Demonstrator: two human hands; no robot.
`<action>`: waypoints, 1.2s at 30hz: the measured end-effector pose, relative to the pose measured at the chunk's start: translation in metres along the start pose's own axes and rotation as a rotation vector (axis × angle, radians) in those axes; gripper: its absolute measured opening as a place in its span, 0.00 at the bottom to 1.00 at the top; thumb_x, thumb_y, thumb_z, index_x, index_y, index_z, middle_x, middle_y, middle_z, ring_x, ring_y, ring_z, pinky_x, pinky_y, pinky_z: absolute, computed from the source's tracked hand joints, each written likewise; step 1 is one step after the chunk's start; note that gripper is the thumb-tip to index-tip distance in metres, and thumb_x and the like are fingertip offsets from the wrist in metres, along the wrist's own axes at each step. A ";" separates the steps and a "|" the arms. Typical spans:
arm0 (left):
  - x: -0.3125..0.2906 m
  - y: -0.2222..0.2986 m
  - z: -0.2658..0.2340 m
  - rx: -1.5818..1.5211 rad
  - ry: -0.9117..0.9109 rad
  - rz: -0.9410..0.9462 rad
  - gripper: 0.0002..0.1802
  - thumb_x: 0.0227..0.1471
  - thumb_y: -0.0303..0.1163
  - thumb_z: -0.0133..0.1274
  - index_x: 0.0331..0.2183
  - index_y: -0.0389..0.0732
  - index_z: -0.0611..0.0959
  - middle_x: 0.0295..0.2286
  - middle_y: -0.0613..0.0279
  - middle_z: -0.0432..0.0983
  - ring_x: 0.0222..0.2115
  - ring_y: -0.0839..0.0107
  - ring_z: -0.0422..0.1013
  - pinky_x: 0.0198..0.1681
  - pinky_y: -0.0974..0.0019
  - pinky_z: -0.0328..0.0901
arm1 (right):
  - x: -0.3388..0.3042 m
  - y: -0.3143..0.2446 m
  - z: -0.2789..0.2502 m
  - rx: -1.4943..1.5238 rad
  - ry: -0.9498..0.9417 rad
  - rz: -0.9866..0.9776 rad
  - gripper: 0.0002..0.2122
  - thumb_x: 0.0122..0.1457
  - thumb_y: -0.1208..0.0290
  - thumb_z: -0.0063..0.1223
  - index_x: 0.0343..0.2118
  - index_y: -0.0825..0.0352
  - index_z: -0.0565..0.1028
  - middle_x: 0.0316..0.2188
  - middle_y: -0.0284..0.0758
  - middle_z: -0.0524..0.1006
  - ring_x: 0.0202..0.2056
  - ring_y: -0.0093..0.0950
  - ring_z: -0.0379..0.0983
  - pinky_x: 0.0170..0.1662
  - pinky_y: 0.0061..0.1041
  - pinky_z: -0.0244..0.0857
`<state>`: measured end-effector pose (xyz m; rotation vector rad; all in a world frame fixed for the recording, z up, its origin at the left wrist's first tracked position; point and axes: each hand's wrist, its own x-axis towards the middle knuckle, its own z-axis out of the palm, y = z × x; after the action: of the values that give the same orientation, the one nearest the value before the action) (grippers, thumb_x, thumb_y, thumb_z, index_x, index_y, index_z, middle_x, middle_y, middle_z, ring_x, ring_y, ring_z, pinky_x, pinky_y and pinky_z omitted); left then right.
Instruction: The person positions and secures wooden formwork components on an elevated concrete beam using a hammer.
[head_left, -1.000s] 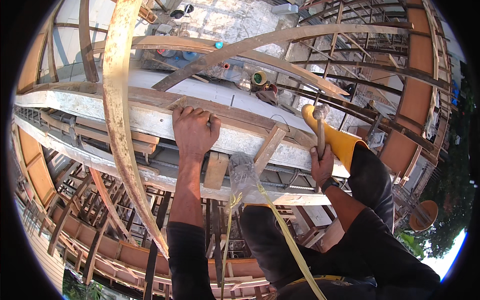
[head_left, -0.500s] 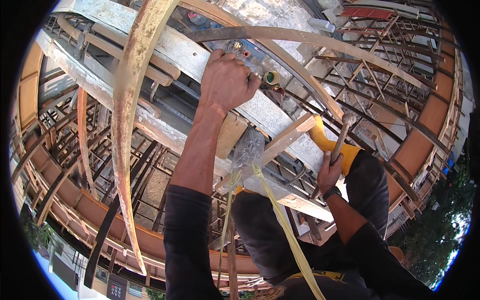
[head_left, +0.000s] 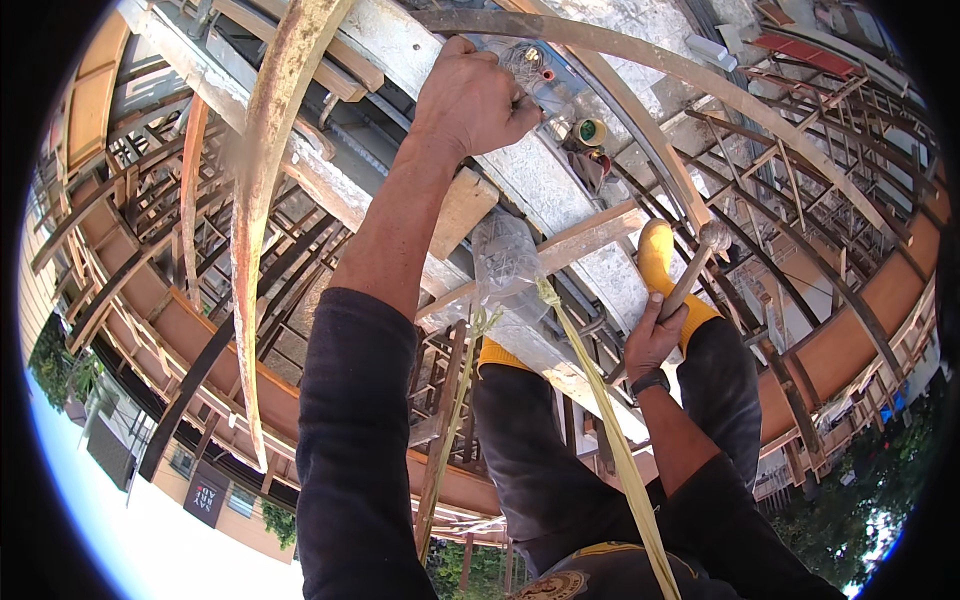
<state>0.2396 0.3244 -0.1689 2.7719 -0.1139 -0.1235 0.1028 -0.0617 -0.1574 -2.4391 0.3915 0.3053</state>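
Note:
My left hand (head_left: 475,100) is closed in a fist over the pale grey-white board (head_left: 555,190), near its far edge. Whatever its fingers hold is hidden beneath them. Low at the right, my right hand (head_left: 652,338) is wrapped round the wooden handle of a hammer (head_left: 690,278), whose worn metal head points away from me. A clear plastic bag (head_left: 508,255) hangs between my arms beside yellow straps (head_left: 590,385). Just beyond the bag, a wooden crosspiece (head_left: 592,238) lies over the board, and a short wood block (head_left: 463,210) sits by my left forearm.
A curved, stained strip (head_left: 265,190) runs down the left side close to view. Yellow boots (head_left: 655,260) stand by the board. Beyond it are a green-lined container (head_left: 590,131) and a long timber (head_left: 640,130). Wooden framing and dark bars surround the drop below.
The view has tilted, so the boards and both hands sit differently in the picture. My left fist keeps its place on the board, and my right hand still grips the hammer.

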 end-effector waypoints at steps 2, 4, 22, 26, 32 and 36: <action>0.003 0.000 -0.001 -0.001 0.006 0.012 0.18 0.45 0.44 0.56 0.15 0.43 0.85 0.18 0.63 0.79 0.28 0.64 0.74 0.50 0.57 0.62 | -0.002 0.000 -0.004 -0.018 -0.006 0.012 0.19 0.66 0.55 0.51 0.34 0.71 0.67 0.22 0.45 0.73 0.25 0.41 0.71 0.31 0.40 0.62; 0.001 0.003 0.002 0.009 -0.035 -0.001 0.17 0.45 0.44 0.55 0.16 0.43 0.85 0.18 0.63 0.79 0.28 0.65 0.74 0.50 0.56 0.62 | 0.003 0.001 0.000 -0.028 0.012 0.018 0.19 0.66 0.55 0.51 0.35 0.71 0.68 0.22 0.45 0.73 0.25 0.42 0.71 0.32 0.41 0.62; 0.001 0.005 -0.004 0.043 -0.122 -0.049 0.15 0.46 0.42 0.54 0.20 0.43 0.87 0.23 0.65 0.81 0.30 0.65 0.74 0.51 0.56 0.62 | -0.002 0.000 -0.006 0.003 -0.060 0.030 0.19 0.67 0.55 0.51 0.36 0.72 0.67 0.28 0.43 0.70 0.30 0.36 0.68 0.35 0.37 0.61; -0.001 0.000 0.000 0.084 -0.076 -0.006 0.15 0.46 0.42 0.54 0.19 0.44 0.87 0.21 0.66 0.79 0.31 0.67 0.75 0.52 0.56 0.61 | -0.005 0.008 -0.006 0.094 -0.072 0.063 0.19 0.67 0.55 0.51 0.36 0.72 0.68 0.29 0.43 0.71 0.31 0.37 0.68 0.36 0.37 0.61; 0.002 0.004 -0.001 0.057 -0.112 -0.037 0.15 0.46 0.42 0.54 0.18 0.44 0.86 0.19 0.66 0.78 0.30 0.65 0.75 0.51 0.55 0.62 | -0.001 0.012 -0.004 0.048 -0.049 0.006 0.19 0.66 0.56 0.51 0.36 0.72 0.69 0.29 0.44 0.71 0.31 0.39 0.68 0.37 0.37 0.61; 0.002 0.005 -0.001 0.070 -0.109 -0.022 0.15 0.46 0.42 0.54 0.19 0.44 0.86 0.20 0.65 0.79 0.30 0.65 0.75 0.53 0.54 0.62 | 0.000 0.001 -0.005 0.059 -0.046 0.041 0.19 0.66 0.56 0.52 0.37 0.73 0.70 0.28 0.45 0.73 0.32 0.40 0.70 0.37 0.38 0.63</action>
<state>0.2412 0.3199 -0.1658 2.8367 -0.1178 -0.2812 0.1028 -0.0659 -0.1537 -2.3644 0.4247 0.3618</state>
